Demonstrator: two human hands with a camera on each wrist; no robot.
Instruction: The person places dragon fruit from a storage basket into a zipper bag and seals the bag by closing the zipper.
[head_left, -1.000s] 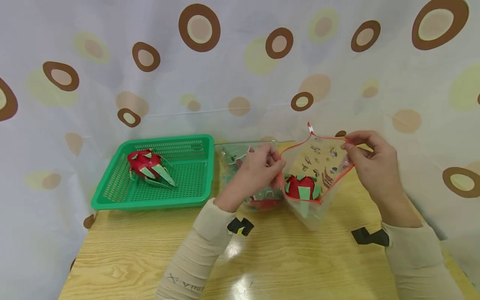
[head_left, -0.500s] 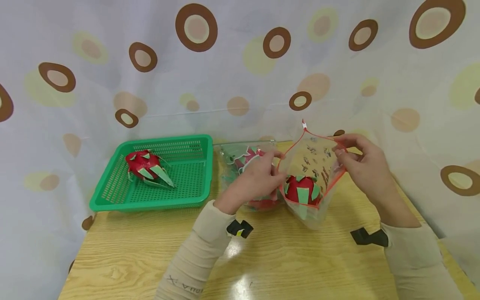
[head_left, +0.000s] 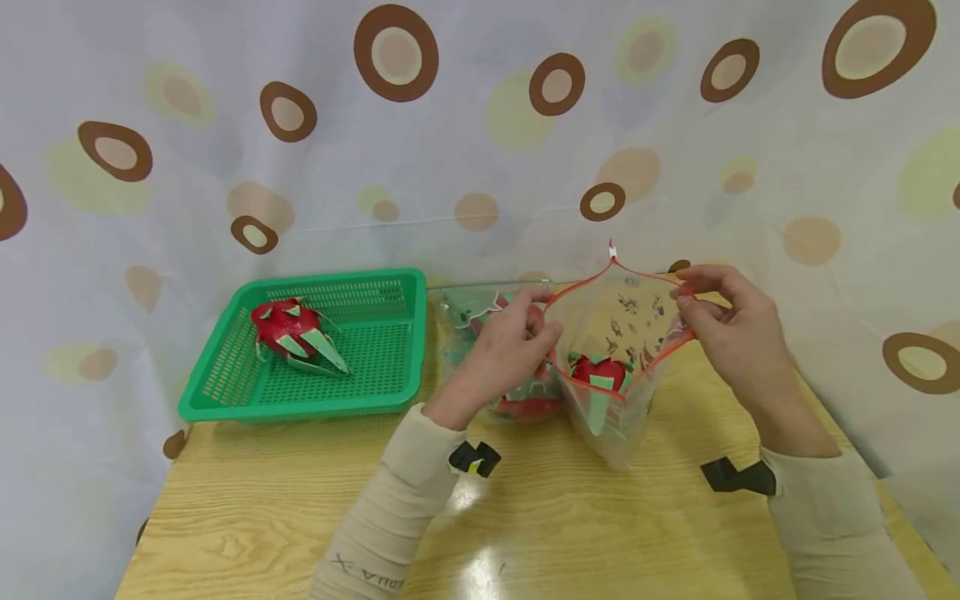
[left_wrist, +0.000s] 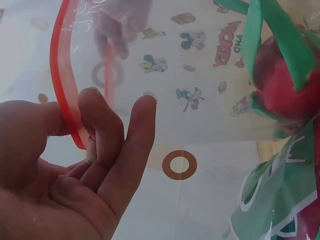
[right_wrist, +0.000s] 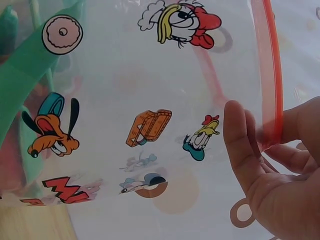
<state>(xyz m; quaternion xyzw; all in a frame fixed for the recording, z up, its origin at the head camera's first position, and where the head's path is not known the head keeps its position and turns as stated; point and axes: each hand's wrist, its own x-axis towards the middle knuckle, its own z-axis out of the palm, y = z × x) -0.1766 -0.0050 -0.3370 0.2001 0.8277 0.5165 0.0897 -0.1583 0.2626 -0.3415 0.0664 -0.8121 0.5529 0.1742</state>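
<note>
Clear cartoon-printed zip bag (head_left: 611,358) standing on the wooden table (head_left: 525,517), just right of the green basket (head_left: 225,392). Left hand (head_left: 510,354) pinching the near-left stretch of the red zip rim (left_wrist: 67,85), thumb against curled fingers; right hand (head_left: 723,329) pinching the opposite stretch likewise. Rim drawn apart, apparently to keep the mouth wide. Toy dragon fruit (head_left: 597,372) sitting low inside the bag. Second filled bag (head_left: 487,312) between bag and basket; another dragon fruit (head_left: 294,332) lying inside the basket.
</note>
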